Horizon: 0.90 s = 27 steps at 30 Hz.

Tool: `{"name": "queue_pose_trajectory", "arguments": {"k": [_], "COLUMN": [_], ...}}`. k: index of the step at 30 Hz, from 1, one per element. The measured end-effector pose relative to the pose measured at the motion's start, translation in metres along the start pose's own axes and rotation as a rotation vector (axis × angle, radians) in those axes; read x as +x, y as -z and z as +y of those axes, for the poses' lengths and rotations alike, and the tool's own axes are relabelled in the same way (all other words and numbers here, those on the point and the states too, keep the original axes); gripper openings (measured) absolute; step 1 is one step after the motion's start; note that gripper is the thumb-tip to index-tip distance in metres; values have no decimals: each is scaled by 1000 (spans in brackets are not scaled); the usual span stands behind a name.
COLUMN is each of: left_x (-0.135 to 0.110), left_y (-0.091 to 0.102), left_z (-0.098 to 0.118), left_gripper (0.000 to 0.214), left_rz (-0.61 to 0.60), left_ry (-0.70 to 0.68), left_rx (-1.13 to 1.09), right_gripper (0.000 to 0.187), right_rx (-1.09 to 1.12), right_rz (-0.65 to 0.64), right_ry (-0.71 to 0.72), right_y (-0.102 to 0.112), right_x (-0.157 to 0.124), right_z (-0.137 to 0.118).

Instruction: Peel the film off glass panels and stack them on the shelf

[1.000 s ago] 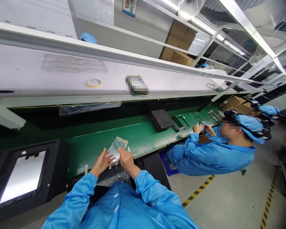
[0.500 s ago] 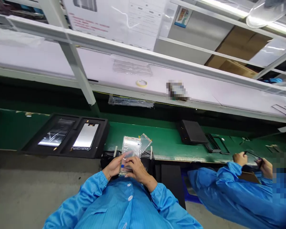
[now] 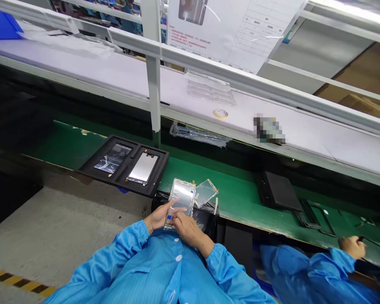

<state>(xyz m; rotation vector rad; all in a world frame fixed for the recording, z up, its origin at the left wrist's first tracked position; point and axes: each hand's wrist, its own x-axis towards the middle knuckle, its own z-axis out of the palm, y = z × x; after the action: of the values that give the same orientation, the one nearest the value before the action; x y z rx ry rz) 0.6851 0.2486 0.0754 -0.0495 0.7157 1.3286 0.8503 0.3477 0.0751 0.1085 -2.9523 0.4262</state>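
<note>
A shiny rectangular screen panel [image 3: 181, 199] with a thin frame is held upright just in front of my chest. My left hand [image 3: 158, 217] grips its lower left edge, fingers wrapped around it. My right hand [image 3: 183, 224] pinches its lower end, near a small blue tab. Behind the panel a second clear sheet [image 3: 205, 192] lies tilted on the green conveyor belt [image 3: 240, 198]. Both my sleeves are blue.
A black tray [image 3: 126, 165] with two screen panels lies on the belt to my left. A flat black box [image 3: 277, 191] and empty black frames lie to the right. A co-worker's hand [image 3: 350, 247] and blue sleeve work at far right. A tape roll [image 3: 221, 113] rests on the white shelf.
My view has swung left, away from the co-worker. The panel stays in both hands, and my right fingers have shifted at its lower end.
</note>
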Motion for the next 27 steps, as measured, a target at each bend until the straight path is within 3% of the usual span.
{"name": "queue_pose_trajectory", "arguments": {"k": [6, 9, 12, 14, 16, 19, 21, 22, 25, 27], "left_x": [-22, -30, -36, -41, -47, -53, -55, -55, -54, -52], "left_y": [11, 22, 29, 30, 29, 28, 25, 24, 20, 20], "left_z": [-2, -6, -6, -4, -1, 1, 3, 3, 3, 3], "left_gripper": [57, 66, 81, 88, 90, 90, 82, 77, 66, 62], "left_rz": [53, 26, -8, 27, 54, 30, 2, -10, -13, -15], "left_ry": [4, 32, 98, 154, 185, 212, 239, 254, 251, 232], "left_rx": [59, 98, 98, 153, 261, 421, 482, 501, 536, 552], "right_gripper": [28, 31, 19, 12, 8, 11, 21, 27, 34, 38], "right_rx": [-93, -61, -27, 55, 271, 843, 1124, 1163, 907, 586], "right_rz": [-90, -72, -60, -42, 50, 394, 738, 935, 1531, 1745], "right_ry": [-78, -68, -93, -235, -520, -923, -1033, -1074, -1185, -1212], "right_y": [-4, -2, -3, -5, -7, -5, 3, 11, 41, 61], "right_x": [18, 20, 15, 10, 6, -3, -19, -32, -86, -122], "right_z": [-23, -33, -43, -49, -51, -39, -22, -13, 6, 10]}}
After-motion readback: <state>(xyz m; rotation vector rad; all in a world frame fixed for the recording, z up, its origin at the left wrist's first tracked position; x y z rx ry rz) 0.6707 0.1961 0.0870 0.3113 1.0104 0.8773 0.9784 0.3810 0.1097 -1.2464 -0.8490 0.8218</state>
